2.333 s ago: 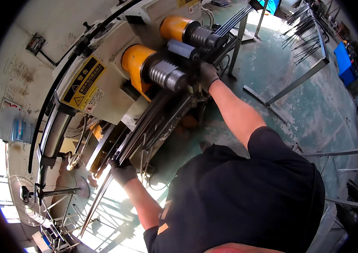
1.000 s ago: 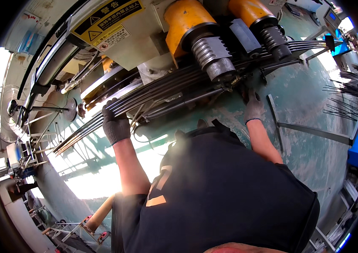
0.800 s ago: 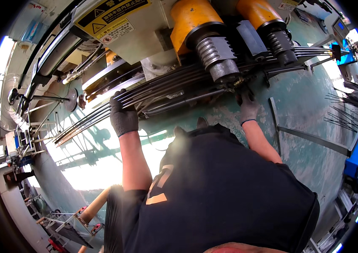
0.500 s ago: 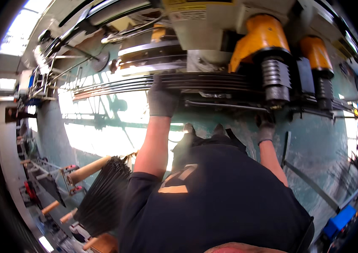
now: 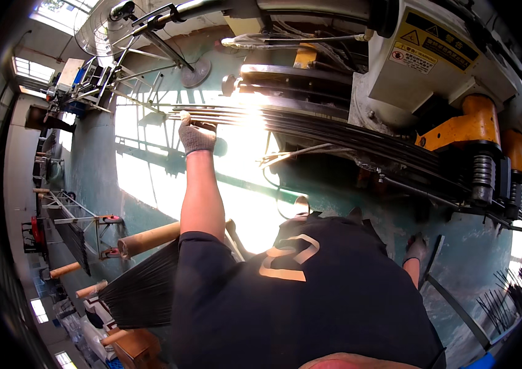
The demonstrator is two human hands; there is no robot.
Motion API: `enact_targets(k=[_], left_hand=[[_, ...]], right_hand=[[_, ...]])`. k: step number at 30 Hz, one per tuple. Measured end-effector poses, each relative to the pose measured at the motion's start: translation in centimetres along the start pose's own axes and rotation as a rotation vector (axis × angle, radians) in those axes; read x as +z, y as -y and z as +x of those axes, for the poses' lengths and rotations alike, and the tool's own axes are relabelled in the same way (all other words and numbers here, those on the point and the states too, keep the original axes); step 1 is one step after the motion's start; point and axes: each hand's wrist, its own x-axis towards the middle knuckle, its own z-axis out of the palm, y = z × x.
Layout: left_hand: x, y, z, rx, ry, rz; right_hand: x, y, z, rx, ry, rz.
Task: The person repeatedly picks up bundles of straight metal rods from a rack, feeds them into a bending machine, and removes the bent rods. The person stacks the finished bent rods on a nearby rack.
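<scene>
Dark metal rods [image 5: 334, 131], long and slender, in the curled, knit-gloved left hand [image 5: 200, 136] (right hand [image 5: 416, 247] gloved too, its grip unclear).

We look steeply down from head height, black shirt [image 5: 353, 295] close at lower centre, pale machine casing [image 5: 428, 81] farther off, upper right.
</scene>
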Motion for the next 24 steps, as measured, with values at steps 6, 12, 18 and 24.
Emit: enact_targets(k=[6,12,18,24], left_hand=[[-5.8,-7.7,7.8,-0.001,0.018,0.069],[-4.6,-6.9,6.2,0.013,0.213,0.262],[-5.0,-8.8,7.5,0.063,0.069,0.223],[-6.2,-8.5,9.1,-0.03,0.22,0.286]], right_hand=[[2.1,-4.5,-5.6,0.141,0.077,-0.137],[1.3,-9.5,-4.7,-0.19,0.101,-0.46],[2.0,-6.0,-6.7,-0.697,0.157,-1.354],[2.8,-5.3,-7.7,-0.604,0.09,-1.433]])
